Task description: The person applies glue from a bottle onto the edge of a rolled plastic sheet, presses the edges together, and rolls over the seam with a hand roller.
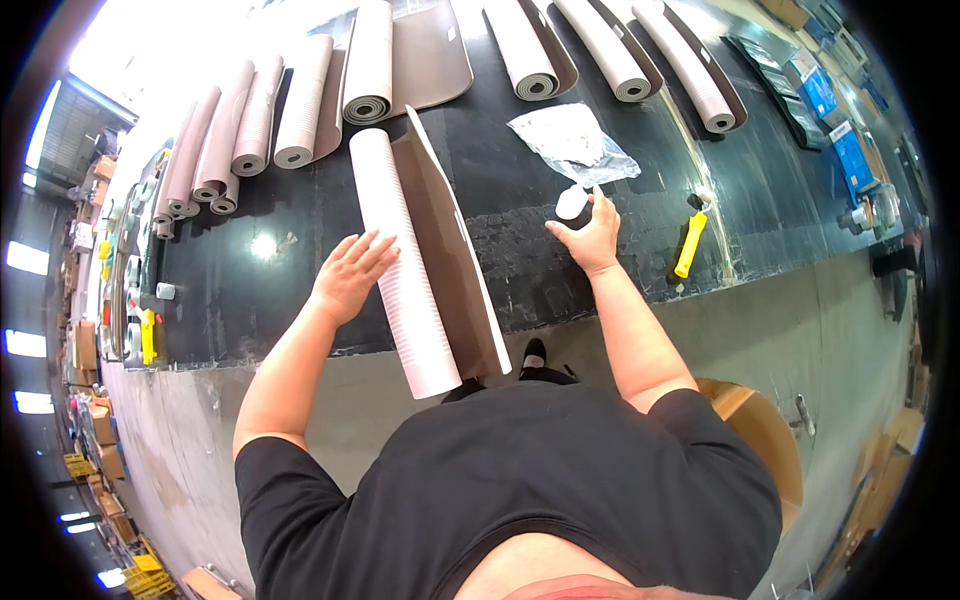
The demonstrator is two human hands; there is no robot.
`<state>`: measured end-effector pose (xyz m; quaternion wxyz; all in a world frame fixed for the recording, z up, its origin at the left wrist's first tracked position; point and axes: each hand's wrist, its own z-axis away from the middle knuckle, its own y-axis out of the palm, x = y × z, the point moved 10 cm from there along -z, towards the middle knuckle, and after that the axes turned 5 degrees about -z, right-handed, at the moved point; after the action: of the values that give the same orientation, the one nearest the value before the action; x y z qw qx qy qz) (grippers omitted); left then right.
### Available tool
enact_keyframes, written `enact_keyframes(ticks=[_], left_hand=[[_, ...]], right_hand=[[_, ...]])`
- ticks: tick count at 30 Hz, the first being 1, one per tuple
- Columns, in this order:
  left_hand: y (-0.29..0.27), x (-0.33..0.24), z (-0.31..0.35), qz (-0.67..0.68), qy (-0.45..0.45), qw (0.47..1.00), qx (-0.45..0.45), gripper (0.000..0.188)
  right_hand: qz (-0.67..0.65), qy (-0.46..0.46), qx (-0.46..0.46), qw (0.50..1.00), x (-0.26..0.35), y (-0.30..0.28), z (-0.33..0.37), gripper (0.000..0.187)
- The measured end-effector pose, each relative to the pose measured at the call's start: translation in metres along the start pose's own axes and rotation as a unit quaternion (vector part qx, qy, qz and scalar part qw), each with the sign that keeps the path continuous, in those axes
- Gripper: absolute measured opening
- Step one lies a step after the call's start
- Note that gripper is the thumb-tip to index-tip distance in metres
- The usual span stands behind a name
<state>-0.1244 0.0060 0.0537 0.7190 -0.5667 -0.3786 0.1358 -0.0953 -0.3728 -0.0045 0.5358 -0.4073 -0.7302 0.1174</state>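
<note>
My left hand (350, 275) lies with its fingers stretched flat on the side of a pale pink, ribbed rolled mat (405, 265). A loose brown flap (440, 225) of this mat stands up along the roll's right side, and its near end reaches past the table edge. My right hand (592, 232) is above the table with thumb and fingers apart. Just beyond its fingertips is a small white piece (571, 203); whether a finger touches it I cannot tell. A clear plastic bag (575, 142) with whitish contents lies right behind.
Several rolled mats (367, 70) line the far side of the dark table (300, 215). A yellow-handled tool (690, 245) rests to the right, near blue boxes (852, 158). Another yellow tool (148, 337) and tape rolls are at the left edge. An open cardboard box (765, 440) stands beside me.
</note>
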Motion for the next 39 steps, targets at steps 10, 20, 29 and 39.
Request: enact_keyframes(ticks=[10,20,29,39], left_hand=[[0.000,-0.011,-0.045,0.007,0.192,0.981,-0.018,0.066],[-0.008,-0.021,-0.050,0.046,0.118,0.989,0.070,0.064],[0.014,-0.005,-0.010,0.081,-0.161,0.938,0.297,0.069],[0.012,0.013,0.011,0.185,-0.175,0.965,0.062,0.095]], right_hand=[[0.012,0.033,-0.120,0.992,-0.007,0.015,-0.011,0.045],[-0.025,0.055,-0.163,0.985,-0.076,-0.056,-0.004,0.042],[0.044,0.107,-0.140,0.983,-0.101,-0.064,-0.012,0.049],[-0.008,0.124,-0.101,0.987,-0.128,-0.051,-0.015,0.055]])
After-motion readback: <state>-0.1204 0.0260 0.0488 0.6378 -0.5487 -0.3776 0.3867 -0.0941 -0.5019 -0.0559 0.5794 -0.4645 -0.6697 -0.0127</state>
